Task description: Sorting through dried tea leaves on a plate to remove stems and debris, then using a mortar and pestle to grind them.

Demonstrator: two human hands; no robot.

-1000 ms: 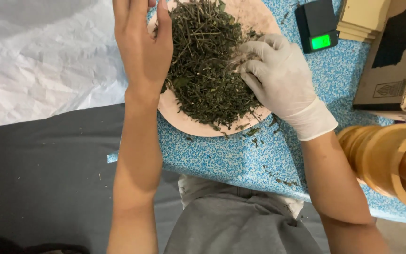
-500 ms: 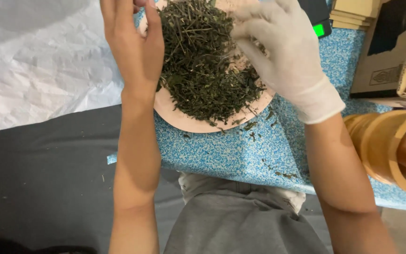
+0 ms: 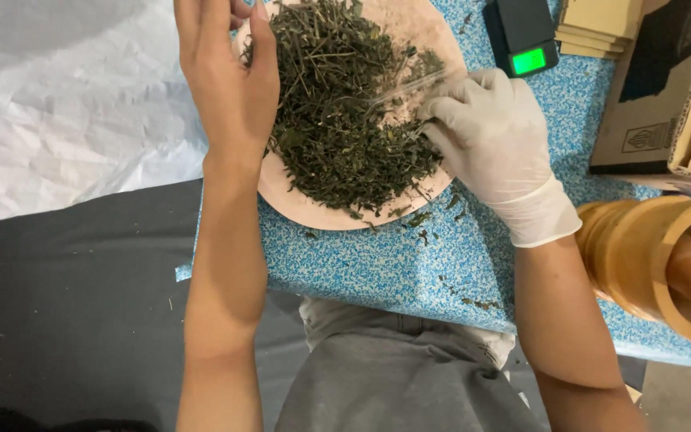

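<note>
Pinching small clear bag (image 3: 397, 90) w/ gloved right hand (image 3: 493, 136) over dried herb pile (image 3: 337, 112) on plate (image 3: 305, 204), tabletop's far-left edge; bare left hand (image 3: 229, 76) open, flat against pile's left. Bag's long axis leans left-right.

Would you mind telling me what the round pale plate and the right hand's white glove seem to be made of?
Round pale plate: probably matte plastic or ceramic; smooth, dull rim, unclear which. White glove: thin latex-like rubber, wrinkling snugly over the right hand.
</note>
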